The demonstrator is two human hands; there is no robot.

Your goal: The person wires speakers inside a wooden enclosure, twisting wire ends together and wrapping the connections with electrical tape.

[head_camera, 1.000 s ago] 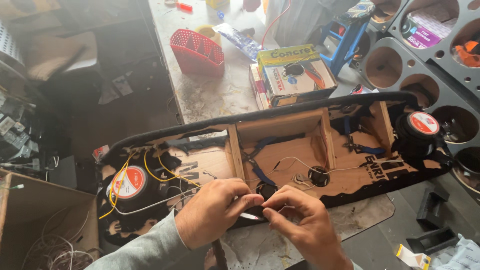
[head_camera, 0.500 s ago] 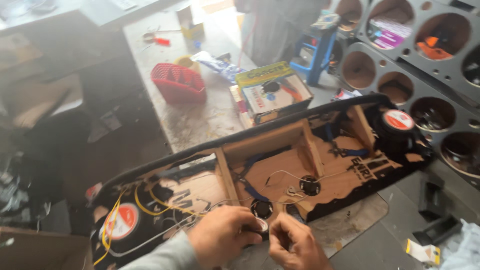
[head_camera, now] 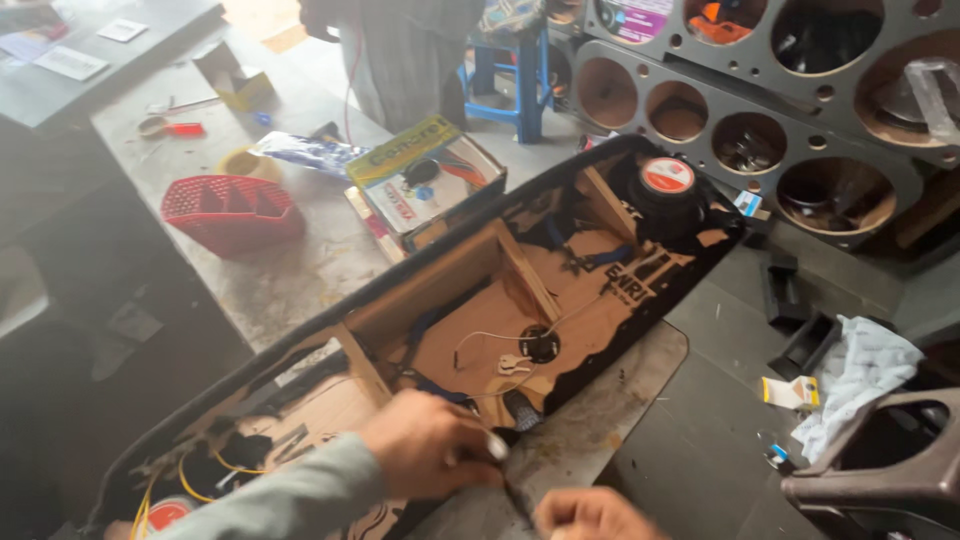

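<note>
A thin dark wire (head_camera: 512,485) at the near edge of the long black wooden speaker panel (head_camera: 560,290) is pinched in the left hand (head_camera: 430,445), while the right hand (head_camera: 590,515) below appears closed on its end, so steady tension seems needed.

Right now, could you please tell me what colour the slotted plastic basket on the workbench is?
Red: the basket shows clearly in the head view, upside down on the grey workbench.

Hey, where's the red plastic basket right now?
In the head view, the red basket sits upside down on the grey worktop, upper left, just left of the open cardboard box and beyond the long speaker panel.
</note>
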